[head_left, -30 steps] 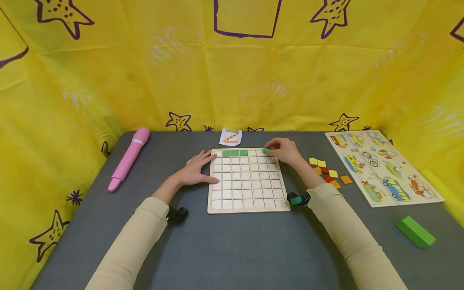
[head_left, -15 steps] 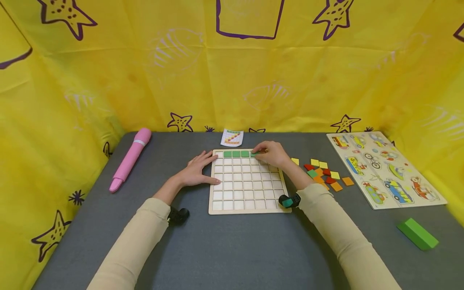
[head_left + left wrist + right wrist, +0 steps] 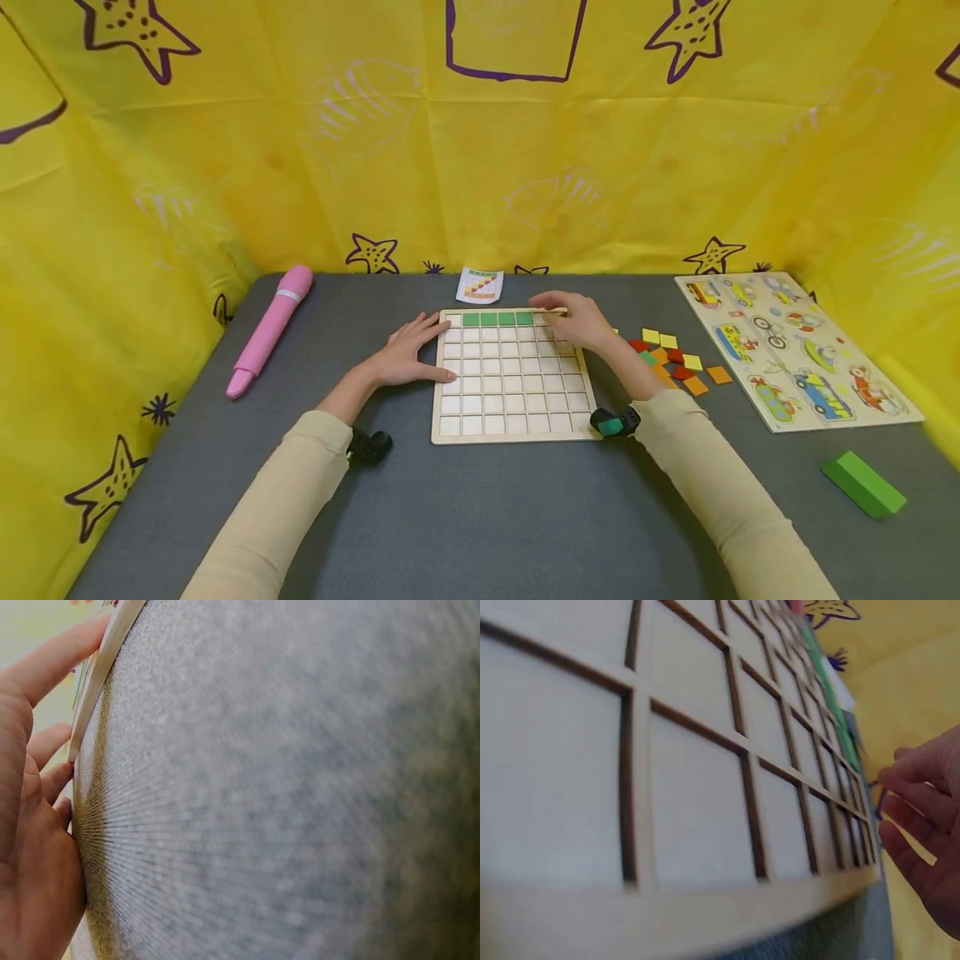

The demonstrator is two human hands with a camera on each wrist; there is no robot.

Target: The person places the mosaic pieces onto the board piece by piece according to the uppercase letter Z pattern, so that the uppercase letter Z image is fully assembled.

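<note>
A wooden grid board (image 3: 492,404) lies on the dark table, with several green square tiles (image 3: 489,319) side by side in its far row. My left hand (image 3: 401,354) rests at the board's left edge, fingers spread, with thumb and fingertips on the frame. Over the far right corner of the board is my right hand (image 3: 573,321), its fingers loosely bent, just right of the last green tile. The right wrist view shows no tile between the fingers of that hand (image 3: 930,817). A small card (image 3: 480,286) with a coloured grid pattern lies behind the board.
Loose yellow, red, orange and green tiles (image 3: 695,385) lie right of the board. Farther right are a picture puzzle board (image 3: 798,350) and a green block (image 3: 864,484). A pink microphone-shaped object (image 3: 270,332) lies at the left. A yellow cloth (image 3: 480,167) hangs behind the table.
My right hand brought a green tile leftward to the far row and let it go beside the other green ones. It has since shifted slightly right. The left hand has stayed put.
</note>
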